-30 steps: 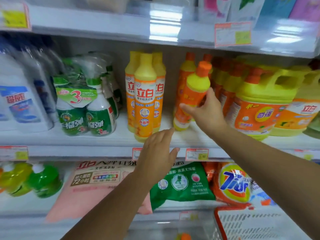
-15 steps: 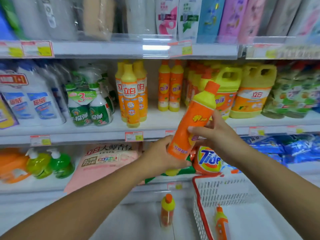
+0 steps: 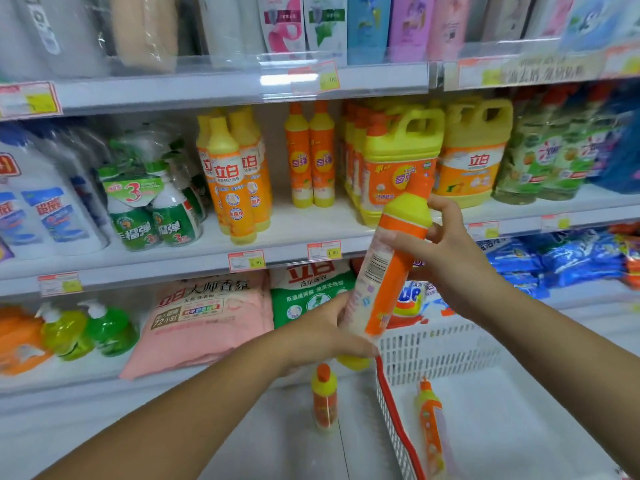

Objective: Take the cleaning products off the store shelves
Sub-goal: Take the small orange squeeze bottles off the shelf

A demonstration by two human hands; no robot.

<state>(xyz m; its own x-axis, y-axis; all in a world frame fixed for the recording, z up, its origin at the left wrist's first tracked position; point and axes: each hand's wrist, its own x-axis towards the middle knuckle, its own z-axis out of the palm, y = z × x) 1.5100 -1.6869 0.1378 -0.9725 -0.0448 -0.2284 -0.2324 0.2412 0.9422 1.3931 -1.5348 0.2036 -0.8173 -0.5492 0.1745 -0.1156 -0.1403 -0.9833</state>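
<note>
Detergent bottle | gripped by left hand and right hand | basket holds second bottle, apparently lying

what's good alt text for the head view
Two hands hold a tilted orange bottle in front of store shelves of cleaning products: the left hand grips its base, the right hand its upper part. Below, a white basket holds a second bottle; a third bottle stands outside it.

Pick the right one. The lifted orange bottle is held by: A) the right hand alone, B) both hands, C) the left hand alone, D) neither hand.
B: the left hand holds the bottle near its base, the right hand near its yellow shoulder.
</note>
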